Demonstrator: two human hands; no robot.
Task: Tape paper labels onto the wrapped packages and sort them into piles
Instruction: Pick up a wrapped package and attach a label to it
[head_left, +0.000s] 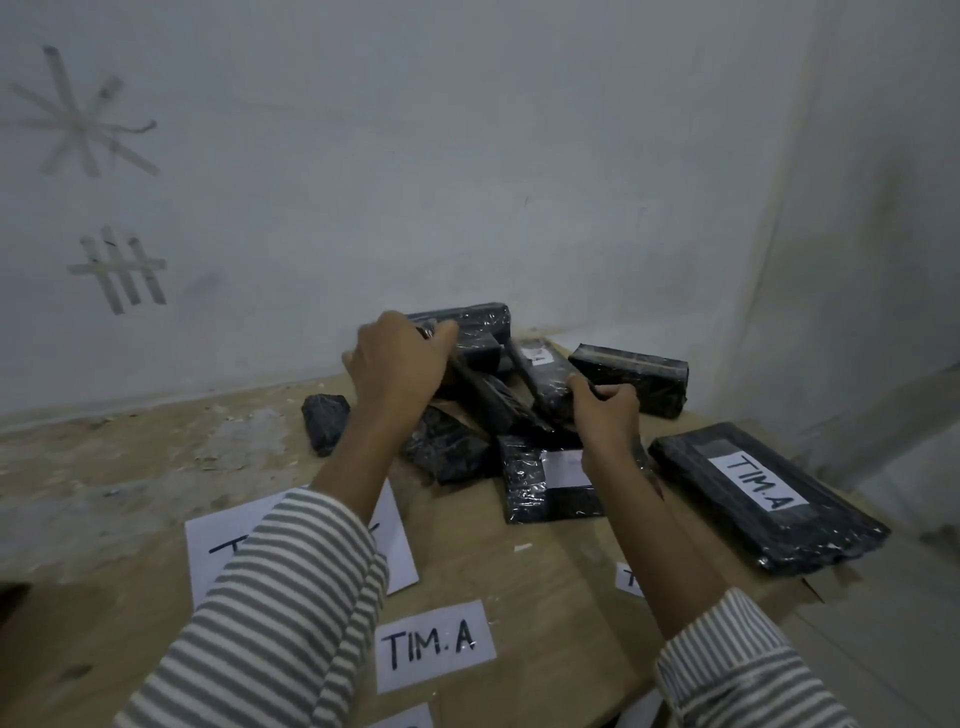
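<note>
Several black plastic-wrapped packages lie heaped against the wall. My left hand (397, 358) curls round the end of a long tilted package (488, 397) on top of the heap. My right hand (605, 410) grips the near end of another long package (545, 371) that bears a small white label. A flat package (766, 499) labelled "TIM.A" lies apart at the right. Another package (540, 480) with a white label lies under my right wrist. A loose paper label (434, 647) reading "TIM.A" lies between my forearms.
A larger sheet (208, 545) with writing lies partly under my left sleeve. More paper slips (628, 579) show beside my right forearm. A small dark lump (326, 421) sits left of the heap. The wooden board (130, 467) is dusty; tape strips (119, 270) stick on the wall.
</note>
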